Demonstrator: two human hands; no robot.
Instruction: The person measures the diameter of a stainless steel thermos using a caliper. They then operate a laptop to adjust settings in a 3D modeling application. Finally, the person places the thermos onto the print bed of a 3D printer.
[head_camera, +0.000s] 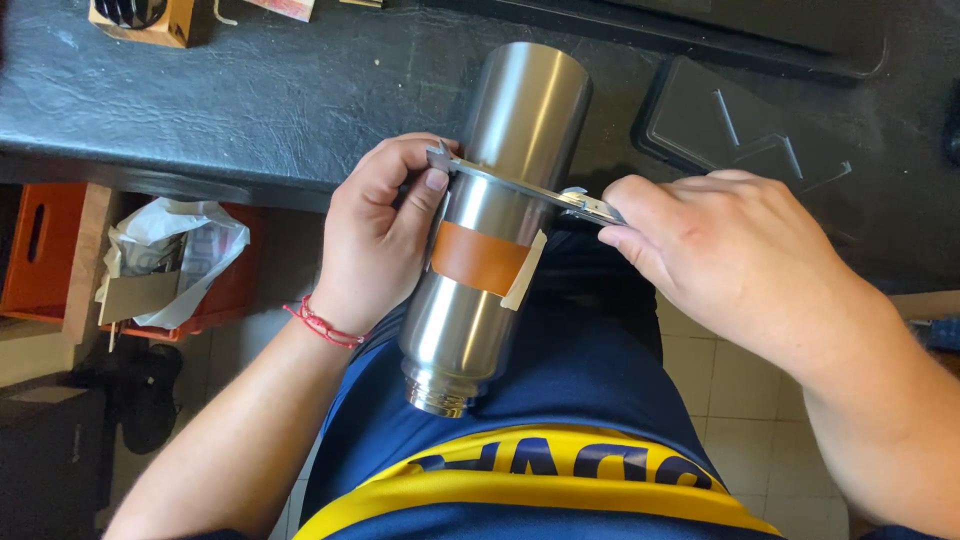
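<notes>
A stainless steel bottle (500, 140) lies on my lap, threaded mouth toward me, its far end resting against the black table edge. A brown leather band (478, 256) with cream tape at its end is stuck on the bottle's middle. A thin metal caliper (520, 186) spans the bottle just above the band. My left hand (375, 235) grips the bottle's left side and pinches the caliper's left end. My right hand (725, 255) holds the caliper's right end beside the bottle.
A black leather-covered table (250, 90) lies ahead, with a black plastic lid (740, 130) at right and a wooden block (150, 20) at the far left. Below left stands an orange crate (40, 250) with crumpled paper and plastic (170, 250). Tiled floor shows at right.
</notes>
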